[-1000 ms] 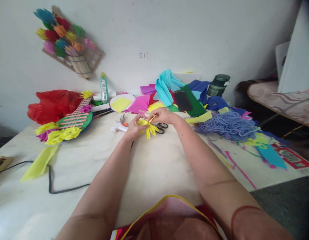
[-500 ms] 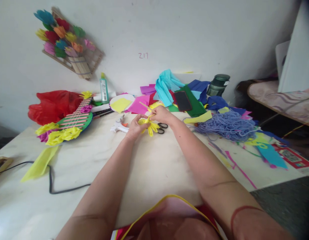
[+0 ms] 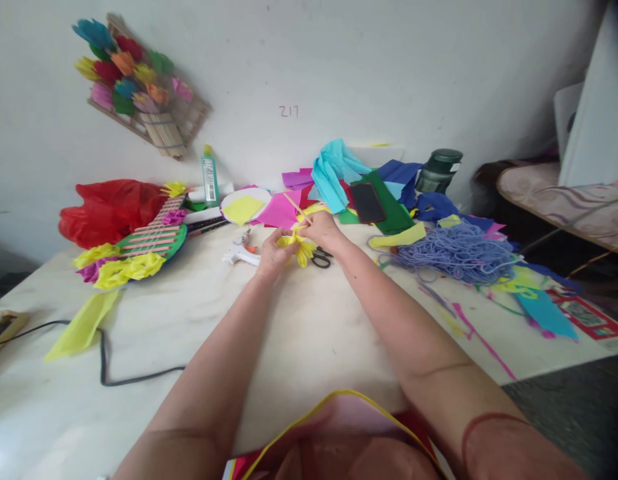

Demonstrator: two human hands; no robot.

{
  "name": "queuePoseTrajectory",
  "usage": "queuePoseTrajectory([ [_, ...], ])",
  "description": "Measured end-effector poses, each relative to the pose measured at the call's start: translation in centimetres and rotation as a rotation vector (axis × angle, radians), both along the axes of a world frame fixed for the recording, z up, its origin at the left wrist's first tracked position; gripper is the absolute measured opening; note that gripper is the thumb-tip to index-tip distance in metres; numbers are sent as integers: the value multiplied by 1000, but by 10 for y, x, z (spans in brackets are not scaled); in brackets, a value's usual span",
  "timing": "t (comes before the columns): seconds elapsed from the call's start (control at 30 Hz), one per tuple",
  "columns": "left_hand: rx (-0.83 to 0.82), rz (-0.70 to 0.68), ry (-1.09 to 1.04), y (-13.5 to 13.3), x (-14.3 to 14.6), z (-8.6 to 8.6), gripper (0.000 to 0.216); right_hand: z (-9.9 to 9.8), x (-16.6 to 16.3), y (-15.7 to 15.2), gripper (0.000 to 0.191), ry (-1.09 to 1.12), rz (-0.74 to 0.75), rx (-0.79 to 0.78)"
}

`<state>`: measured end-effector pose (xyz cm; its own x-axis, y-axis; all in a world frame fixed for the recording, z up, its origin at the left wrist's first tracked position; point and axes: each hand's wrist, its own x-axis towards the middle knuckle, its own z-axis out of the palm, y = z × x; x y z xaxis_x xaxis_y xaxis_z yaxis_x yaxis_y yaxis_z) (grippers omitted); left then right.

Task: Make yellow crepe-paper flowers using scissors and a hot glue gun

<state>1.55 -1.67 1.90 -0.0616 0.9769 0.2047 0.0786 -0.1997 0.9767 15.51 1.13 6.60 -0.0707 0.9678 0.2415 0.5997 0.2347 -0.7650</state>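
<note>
A white marbled table (image 3: 299, 333) spreads beneath everything, and on the wall behind it hangs a panel of colourful paper flowers (image 3: 131, 83). On the left side of the table, a crumpled red sheet (image 3: 109, 207) lies behind a guitar-shaped craft (image 3: 149, 240) trimmed with yellow and purple ruffles; on the right sits a tangled heap of blue yarn (image 3: 451, 253). Near the middle, the left hand (image 3: 276, 252) pinches a yellow paper flower between thumb and fingers, while the right hand (image 3: 321, 228) has its fingers drawn together at the flower's upper side; their exact contact is too small to tell. A dark phone (image 3: 367, 202) rests on green paper beyond the right hand, and a white glue gun (image 3: 239, 252) lies just beside the left. The yellow paper flower (image 3: 303, 255) is held between both hands, petals hanging downward, near black-handled scissors (image 3: 321, 260); a thin stick (image 3: 293, 202) slants up from the right fingers
</note>
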Motion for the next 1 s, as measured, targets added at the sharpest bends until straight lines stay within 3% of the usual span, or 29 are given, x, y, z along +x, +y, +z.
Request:
queuePoseTrajectory([
  [0.2,-75,-76,-227,1,0,0,46,1,7,4,6,55,13,-13],
  [0.4,-96,-182,-310,-2,-2,3,40,3,9,6,5,95,50,14],
  [0.77,-186,-164,-266,2,-2,5,31,-14,10,14,5,135,185,2],
  [1.0,-179,-184,-305,5,-4,-2,28,-5,11,3,14,65,234,12],
])
